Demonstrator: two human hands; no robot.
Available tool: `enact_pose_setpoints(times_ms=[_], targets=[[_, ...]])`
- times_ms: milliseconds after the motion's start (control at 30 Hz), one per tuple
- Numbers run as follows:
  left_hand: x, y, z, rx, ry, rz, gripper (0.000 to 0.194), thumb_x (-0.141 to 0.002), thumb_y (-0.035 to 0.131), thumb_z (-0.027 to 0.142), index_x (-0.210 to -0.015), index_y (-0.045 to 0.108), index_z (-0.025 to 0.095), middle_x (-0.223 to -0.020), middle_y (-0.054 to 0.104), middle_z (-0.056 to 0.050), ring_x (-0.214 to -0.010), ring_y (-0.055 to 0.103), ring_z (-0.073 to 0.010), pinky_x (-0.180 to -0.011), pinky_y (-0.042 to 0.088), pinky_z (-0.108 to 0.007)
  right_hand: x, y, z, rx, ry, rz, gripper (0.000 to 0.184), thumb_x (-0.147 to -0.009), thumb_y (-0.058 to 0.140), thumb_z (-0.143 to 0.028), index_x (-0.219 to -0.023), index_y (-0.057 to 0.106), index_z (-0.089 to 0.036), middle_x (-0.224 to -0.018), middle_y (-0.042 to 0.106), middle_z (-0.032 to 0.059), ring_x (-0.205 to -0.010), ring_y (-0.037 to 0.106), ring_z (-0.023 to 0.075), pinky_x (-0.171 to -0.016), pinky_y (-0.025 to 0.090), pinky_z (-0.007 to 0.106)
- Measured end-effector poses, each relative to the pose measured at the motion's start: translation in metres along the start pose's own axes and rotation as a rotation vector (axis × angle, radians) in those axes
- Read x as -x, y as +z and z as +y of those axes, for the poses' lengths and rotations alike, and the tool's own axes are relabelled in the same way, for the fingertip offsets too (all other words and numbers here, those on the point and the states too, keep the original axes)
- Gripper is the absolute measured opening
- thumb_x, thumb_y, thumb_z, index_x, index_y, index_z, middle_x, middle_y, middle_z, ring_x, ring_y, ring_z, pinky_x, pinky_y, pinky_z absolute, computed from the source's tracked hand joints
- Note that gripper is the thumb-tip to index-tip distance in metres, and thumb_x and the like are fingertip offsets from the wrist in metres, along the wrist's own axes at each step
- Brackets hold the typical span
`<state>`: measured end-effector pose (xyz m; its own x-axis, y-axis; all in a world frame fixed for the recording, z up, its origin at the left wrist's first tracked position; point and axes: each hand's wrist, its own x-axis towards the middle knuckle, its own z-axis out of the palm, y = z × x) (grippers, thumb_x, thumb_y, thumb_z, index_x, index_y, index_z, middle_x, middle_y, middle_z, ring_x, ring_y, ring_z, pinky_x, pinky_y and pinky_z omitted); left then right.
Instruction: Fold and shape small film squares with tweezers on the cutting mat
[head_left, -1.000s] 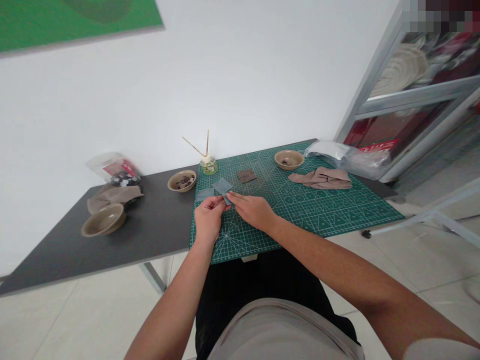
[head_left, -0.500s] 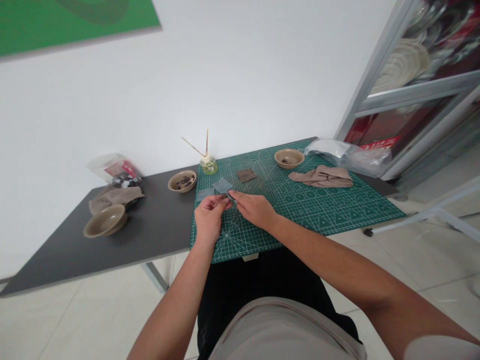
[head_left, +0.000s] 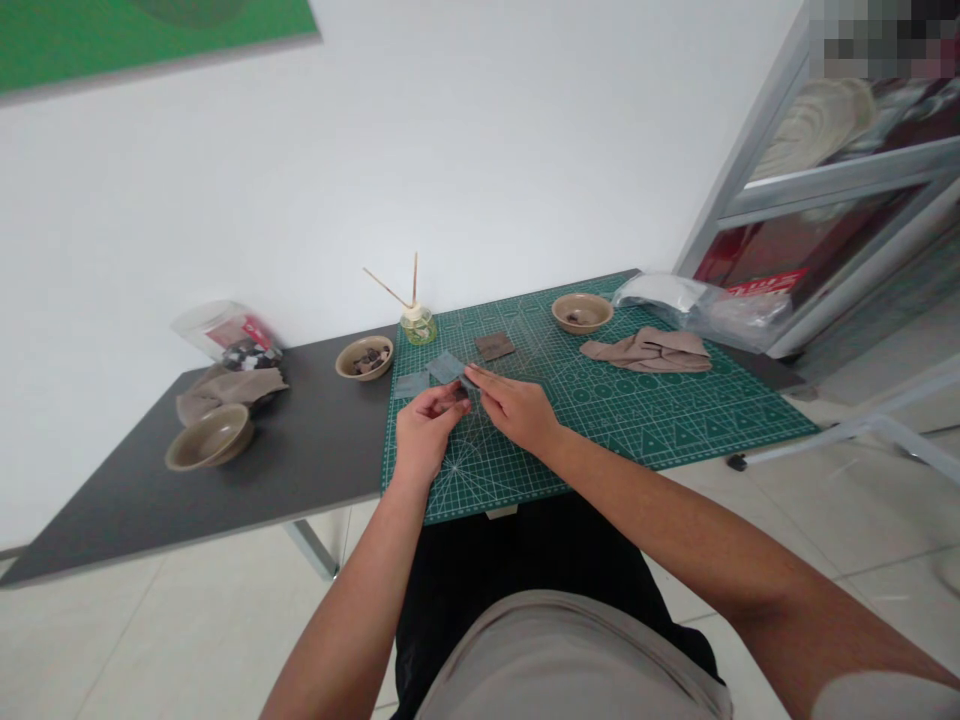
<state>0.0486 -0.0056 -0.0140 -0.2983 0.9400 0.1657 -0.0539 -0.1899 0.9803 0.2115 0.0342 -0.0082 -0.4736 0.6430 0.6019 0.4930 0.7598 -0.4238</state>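
Note:
Over the green cutting mat (head_left: 622, 405), my left hand (head_left: 424, 425) pinches a small dark piece (head_left: 459, 393) between thumb and fingers; its kind is mostly hidden. My right hand (head_left: 517, 408) is closed on a small grey sheet (head_left: 468, 382) that looks like sandpaper, its fingers against the dark piece. Just beyond my fingertips lie two blue-grey sandpaper squares, the nearer-right one (head_left: 445, 367) and the left one (head_left: 411, 385). A brown square (head_left: 493, 346) rests flat farther back on the mat.
A bowl of small dark pieces (head_left: 364, 358) stands left of the mat, beside a reed diffuser (head_left: 418, 325). Another bowl (head_left: 583, 314), a brown cloth (head_left: 651, 352) and a plastic bag (head_left: 705, 308) are at right. At far left are a tilted bowl (head_left: 210, 438) and a cloth (head_left: 231, 392).
My right fingers have slid slightly up and away along the piece. My left hand has shifted a little to the right, still pinching. The view has tilted slightly.

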Motion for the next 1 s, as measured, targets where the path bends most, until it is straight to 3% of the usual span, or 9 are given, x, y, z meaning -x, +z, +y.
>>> enact_pose_setpoints(times_ms=[100,200,300,433,633,833,1000], targets=[[0.001,0.001,0.001,-0.028,-0.015,0.002,0.038,-0.06,0.083,0.025,-0.096,0.075,0.017,-0.077,0.073,0.0,-0.071,0.069,-0.015,-0.077,0.057,-0.032,0.0,-0.001,-0.001,0.026,-0.012,-0.016,0.047,-0.093,0.045,-0.012,-0.139,0.054,-0.021,-0.14,0.057,0.0054,-0.121,0.062,0.0179,-0.101,0.053,0.034],[0.002,0.002,0.005,-0.102,-0.028,0.013,0.025,-0.067,0.078,0.031,-0.087,0.073,0.017,-0.068,0.071,0.001,-0.061,0.068,-0.0154,-0.064,0.057,-0.029,0.001,-0.002,-0.004,0.066,-0.049,-0.034,0.045,-0.094,0.045,-0.013,-0.137,0.055,-0.02,-0.14,0.058,0.0067,-0.119,0.063,0.0188,-0.098,0.055,0.034],[0.004,0.002,0.009,-0.287,0.01,0.031,0.01,-0.072,0.072,0.025,-0.071,0.065,0.018,-0.059,0.067,0.003,-0.053,0.066,-0.013,-0.056,0.052,-0.023,0.001,-0.002,-0.005,0.11,-0.13,-0.072,0.043,-0.094,0.048,-0.013,-0.135,0.058,-0.022,-0.139,0.058,0.0066,-0.118,0.064,0.0182,-0.097,0.055,0.032],[0.008,0.002,0.014,-0.393,0.063,0.076,0.019,-0.069,0.069,0.017,-0.059,0.053,0.019,-0.052,0.062,0.006,-0.052,0.064,-0.0111,-0.054,0.048,-0.019,0.001,0.001,-0.006,0.14,-0.232,-0.105,0.041,-0.092,0.05,-0.011,-0.132,0.06,-0.019,-0.139,0.058,0.0085,-0.12,0.063,0.0187,-0.099,0.054,0.033],[0.007,0.005,0.014,-0.202,0.017,0.092,0.015,-0.067,0.076,0.026,-0.072,0.065,0.018,-0.063,0.07,0.002,-0.058,0.069,-0.0152,-0.058,0.055,-0.025,0.0,0.001,-0.005,0.137,-0.133,-0.102,0.041,-0.093,0.048,-0.013,-0.132,0.06,-0.019,-0.136,0.06,0.0088,-0.116,0.065,0.0199,-0.096,0.056,0.034],[0.006,0.003,0.009,-0.158,0.02,0.089,0.014,-0.066,0.076,0.023,-0.065,0.063,0.018,-0.059,0.067,0.003,-0.057,0.067,-0.0147,-0.06,0.058,-0.027,0.0,-0.001,-0.006,0.073,-0.19,-0.127,0.043,-0.092,0.048,-0.012,-0.133,0.06,-0.02,-0.139,0.058,0.0088,-0.121,0.062,0.0214,-0.1,0.054,0.038],[0.005,0.003,0.006,-0.039,0.017,0.088,0.021,-0.067,0.079,0.032,-0.075,0.066,0.017,-0.066,0.07,0.001,-0.057,0.068,-0.0156,-0.064,0.06,-0.031,-0.001,0.0,-0.005,0.072,-0.066,-0.116,0.046,-0.092,0.048,-0.011,-0.136,0.057,-0.02,-0.135,0.062,0.0072,-0.118,0.064,0.0204,-0.1,0.054,0.036]])
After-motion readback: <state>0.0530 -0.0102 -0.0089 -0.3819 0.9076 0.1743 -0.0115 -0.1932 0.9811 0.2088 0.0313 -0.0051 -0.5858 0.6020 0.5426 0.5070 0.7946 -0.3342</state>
